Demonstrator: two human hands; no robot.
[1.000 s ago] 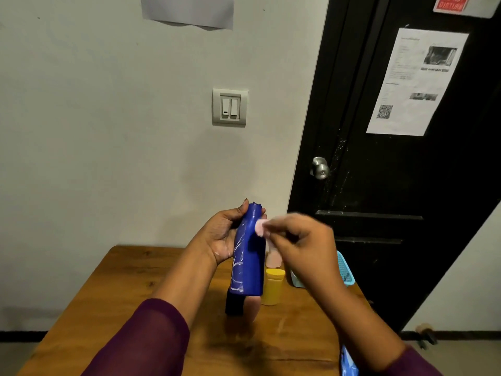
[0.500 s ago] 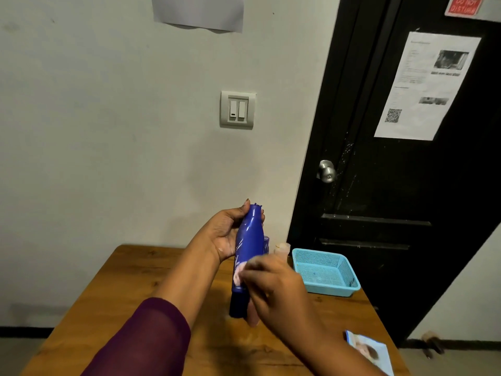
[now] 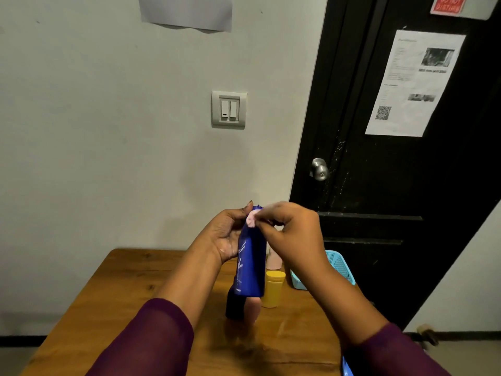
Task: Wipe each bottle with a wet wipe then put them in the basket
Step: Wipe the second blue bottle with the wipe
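Bottle [image 3: 250, 261] is being held off the counter [image 3: 130, 289] by the left hand [image 3: 227, 234]. The fingers are curling round its upper half from the left and the thumb is reaching up beside the tip.

Long axis is running near upright, leaning a little. Narrow end is pointing up and away, broad end down toward the counter. A dark part is showing just under the broad end; cannot tell whether it is the cap or a separate bottle.

Right hand [image 3: 292, 234] is pinching a small pink wipe [image 3: 251, 220] between thumb and fingertips. It is pressing the wipe on the narrow end, just beside the left thumb.

Change: half a second ago this hand was working low, near the broad end. A second ago it was up at the tip, as now. So the wipe is travelling the bottle's full length. Judging by that, wiping is well under way, and the basket step is not yet begun.

Yellow bottle [image 3: 273, 289] is standing on the counter below the right hand, with a pink bottle [image 3: 272, 260] just behind it. Basket [image 3: 339, 264] is sitting beyond the right wrist, half hidden, so its contents are not showing.
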